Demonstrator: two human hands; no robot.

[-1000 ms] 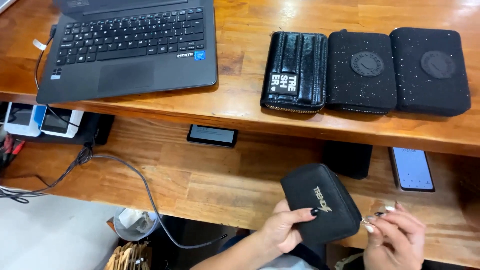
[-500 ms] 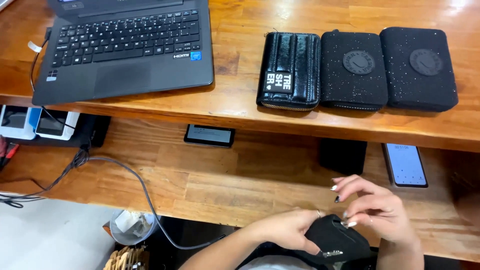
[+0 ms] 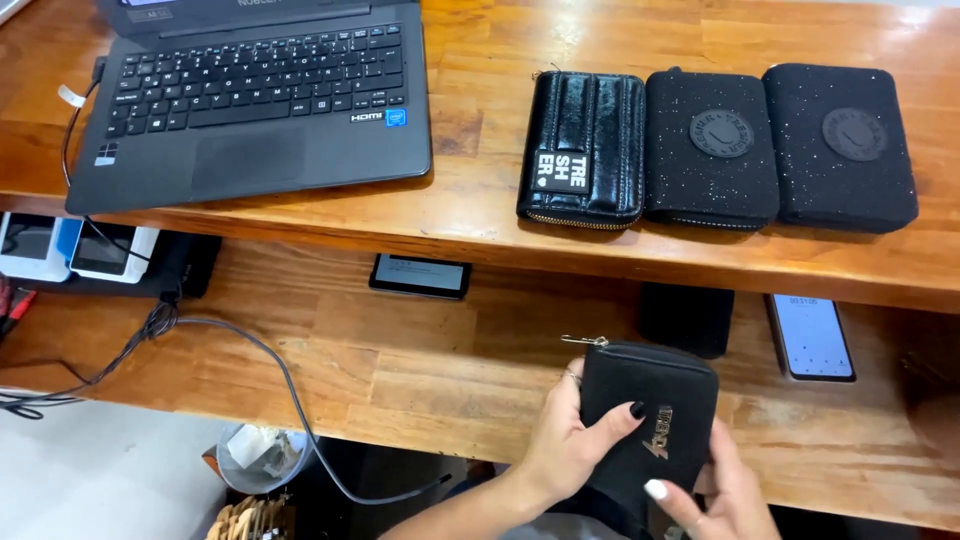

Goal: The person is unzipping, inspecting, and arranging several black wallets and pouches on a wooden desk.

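Note:
I hold a small black zip wallet (image 3: 655,405) upright over the lower wooden shelf (image 3: 420,370). My left hand (image 3: 565,445) grips its left side, thumb across the front. My right hand (image 3: 715,495) holds its bottom right corner from below. A metal zip pull sticks out at the wallet's top left. On the upper desk (image 3: 480,200) lie three more wallets in a row: a glossy black one (image 3: 585,150) and two black glittery ones (image 3: 710,150) (image 3: 840,145).
A dark laptop (image 3: 255,95) sits at the desk's left. On the lower shelf lie a small dark device (image 3: 420,276), a phone (image 3: 810,335) with lit screen and a black box (image 3: 685,318). A grey cable (image 3: 270,370) hangs off the shelf above a bin (image 3: 255,455).
The wallet dipped low out of view half a second ago and is now raised again, turned upright with its front facing me. My right hand moved from above it to underneath.

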